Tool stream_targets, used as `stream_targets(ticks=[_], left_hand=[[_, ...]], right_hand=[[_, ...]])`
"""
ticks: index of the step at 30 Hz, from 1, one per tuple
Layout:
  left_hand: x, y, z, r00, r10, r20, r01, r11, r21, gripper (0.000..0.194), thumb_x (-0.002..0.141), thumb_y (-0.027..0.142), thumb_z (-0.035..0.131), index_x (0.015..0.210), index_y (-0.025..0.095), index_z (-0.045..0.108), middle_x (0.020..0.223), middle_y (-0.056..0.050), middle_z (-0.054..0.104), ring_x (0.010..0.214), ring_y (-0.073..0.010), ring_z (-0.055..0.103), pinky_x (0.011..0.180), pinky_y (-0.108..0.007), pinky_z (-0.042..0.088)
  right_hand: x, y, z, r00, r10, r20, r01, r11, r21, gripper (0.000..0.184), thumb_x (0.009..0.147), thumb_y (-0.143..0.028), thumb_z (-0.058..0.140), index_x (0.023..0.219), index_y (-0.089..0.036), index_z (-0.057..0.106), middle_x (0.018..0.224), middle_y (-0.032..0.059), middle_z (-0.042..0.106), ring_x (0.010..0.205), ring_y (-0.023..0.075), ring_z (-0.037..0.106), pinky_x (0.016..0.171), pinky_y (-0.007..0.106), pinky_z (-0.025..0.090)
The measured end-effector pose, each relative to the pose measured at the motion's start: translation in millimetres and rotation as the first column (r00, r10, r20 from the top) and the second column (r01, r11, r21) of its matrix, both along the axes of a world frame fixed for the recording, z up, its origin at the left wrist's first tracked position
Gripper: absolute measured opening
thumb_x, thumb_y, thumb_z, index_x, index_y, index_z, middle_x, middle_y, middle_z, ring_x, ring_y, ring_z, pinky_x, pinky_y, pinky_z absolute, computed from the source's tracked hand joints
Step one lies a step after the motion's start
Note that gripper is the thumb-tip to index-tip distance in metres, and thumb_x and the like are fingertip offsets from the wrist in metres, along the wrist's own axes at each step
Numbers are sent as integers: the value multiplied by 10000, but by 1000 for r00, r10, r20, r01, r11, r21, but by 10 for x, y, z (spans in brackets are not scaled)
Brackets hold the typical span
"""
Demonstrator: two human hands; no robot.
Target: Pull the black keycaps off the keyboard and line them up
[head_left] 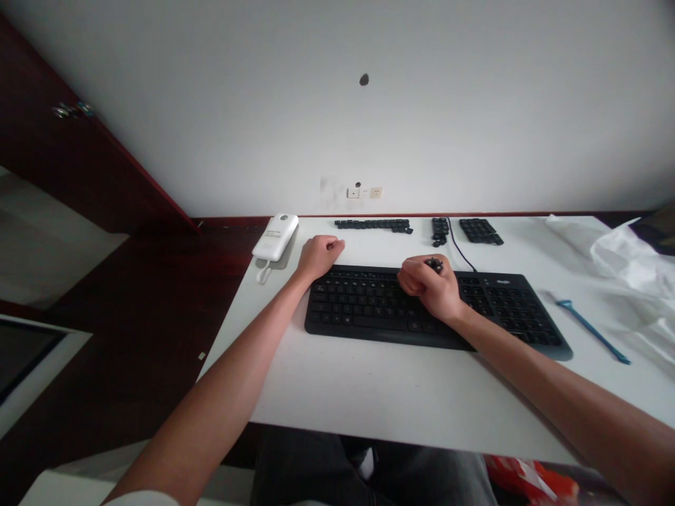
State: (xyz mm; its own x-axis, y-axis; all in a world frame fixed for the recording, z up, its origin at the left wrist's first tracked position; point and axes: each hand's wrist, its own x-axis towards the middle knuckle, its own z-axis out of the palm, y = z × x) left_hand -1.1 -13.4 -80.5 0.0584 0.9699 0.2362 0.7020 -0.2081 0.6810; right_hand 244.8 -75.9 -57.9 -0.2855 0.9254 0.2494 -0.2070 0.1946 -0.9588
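Note:
A black full-size keyboard (380,311) lies on the white desk before me. My right hand (433,287) is a fist above the middle of its keys. From the top of that fist pokes the round, ridged end of a dark object (434,265); the rest is hidden in my fingers, so its kind is unclear. My left hand (319,257) is closed at the keyboard's top left corner, fingers curled under, and I cannot see whether anything is in it.
Loose black keycaps stand behind the keyboard: a long row (372,225), a small group (439,230) and a block (479,231). A white power bank (275,237) lies left. To the right are a slim blue tool (593,330) and crumpled white plastic (627,253). The wall (264,105) rises behind.

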Motion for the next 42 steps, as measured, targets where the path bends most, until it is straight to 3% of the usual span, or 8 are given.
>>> stream_targets(ticks=[35, 42], left_hand=[[2, 3, 9, 1000, 14, -3, -14, 1000, -20, 442, 897, 426, 512, 588, 200, 290, 597, 28, 262, 618, -116, 296, 632, -314, 195], [-6, 8, 1, 1000, 12, -2, -12, 1000, -16, 455, 904, 434, 516, 586, 195, 296, 593, 33, 255, 607, -110, 295, 625, -309, 202]], right_hand=[[-28, -26, 8, 999, -34, 1, 34, 999, 4, 507, 893, -334, 623, 470, -236, 362, 462, -52, 291, 431, 83, 257, 441, 292, 163], [-54, -26, 10, 1000, 19, -10, -20, 999, -46, 495, 872, -338, 628, 470, -240, 358, 446, -60, 281, 412, 77, 250, 434, 287, 148]])
